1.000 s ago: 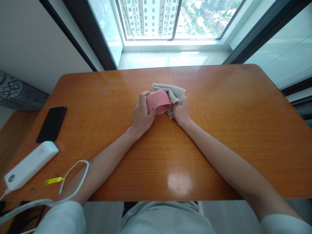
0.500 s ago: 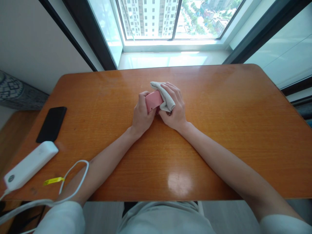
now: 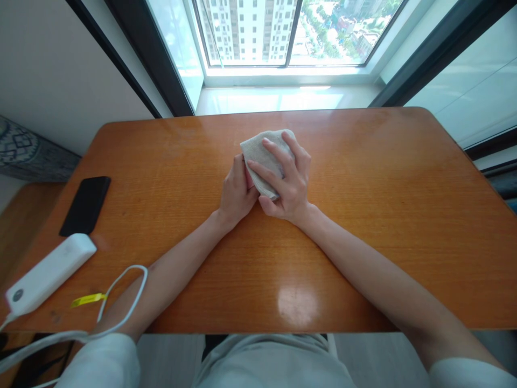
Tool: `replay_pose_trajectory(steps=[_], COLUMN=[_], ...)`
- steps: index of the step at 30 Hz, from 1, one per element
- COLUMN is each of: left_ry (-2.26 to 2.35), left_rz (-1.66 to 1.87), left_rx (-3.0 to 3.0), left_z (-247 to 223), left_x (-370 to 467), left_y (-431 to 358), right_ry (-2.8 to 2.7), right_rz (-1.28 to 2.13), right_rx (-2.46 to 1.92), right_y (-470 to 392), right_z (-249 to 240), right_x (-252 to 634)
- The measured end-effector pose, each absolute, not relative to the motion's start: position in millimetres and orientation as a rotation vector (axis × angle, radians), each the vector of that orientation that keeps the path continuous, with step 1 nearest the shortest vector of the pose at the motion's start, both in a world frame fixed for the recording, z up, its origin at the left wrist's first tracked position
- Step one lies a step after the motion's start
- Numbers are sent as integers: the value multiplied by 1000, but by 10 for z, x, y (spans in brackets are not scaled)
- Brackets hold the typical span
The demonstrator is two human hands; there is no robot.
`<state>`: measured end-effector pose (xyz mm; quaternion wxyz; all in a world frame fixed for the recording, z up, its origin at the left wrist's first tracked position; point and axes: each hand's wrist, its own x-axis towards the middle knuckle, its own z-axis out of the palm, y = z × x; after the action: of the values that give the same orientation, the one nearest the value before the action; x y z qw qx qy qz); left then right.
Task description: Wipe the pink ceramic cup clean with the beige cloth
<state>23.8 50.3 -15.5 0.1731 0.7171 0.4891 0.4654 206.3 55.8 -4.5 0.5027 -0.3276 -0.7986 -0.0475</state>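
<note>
Centre of the frame, slightly above the middle: both hands meet over one bundle on the wooden table [image 3: 363, 161]. The right hand [image 3: 288, 186] lies on top, fingers spread across a beige cloth [image 3: 258, 153] and pressing it down and leftward. The left hand [image 3: 235, 191] is curled against the bundle's left side. A sliver of pink [image 3: 249, 181] shows between the hands, probably a held object; the cloth hides it, so its shape cannot be confirmed. At lower left, well apart, lie a black phone [image 3: 85, 205] and a white power bank [image 3: 50, 274].
</note>
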Motion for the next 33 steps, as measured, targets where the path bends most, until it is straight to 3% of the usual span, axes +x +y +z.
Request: replay_pose_trajectory(steps=[5, 12, 22, 33], left_ry=[1362, 1283, 1245, 1303], left_rz=[1330, 1321, 1295, 1294], left_rx=[2102, 2223, 2149, 2155], left_z=[-186, -259, -165, -181], left_x=[234, 233, 303, 290], left_y=[515, 544, 513, 543], right_ry=[-1930, -1866, -1742, -1500], right_rz=[53, -91, 58, 565], right_rx=[-858, -837, -999, -919], right_y=[531, 478, 500, 694], right_z=[10, 0, 55, -15], right_x=[2090, 2007, 1953, 2016])
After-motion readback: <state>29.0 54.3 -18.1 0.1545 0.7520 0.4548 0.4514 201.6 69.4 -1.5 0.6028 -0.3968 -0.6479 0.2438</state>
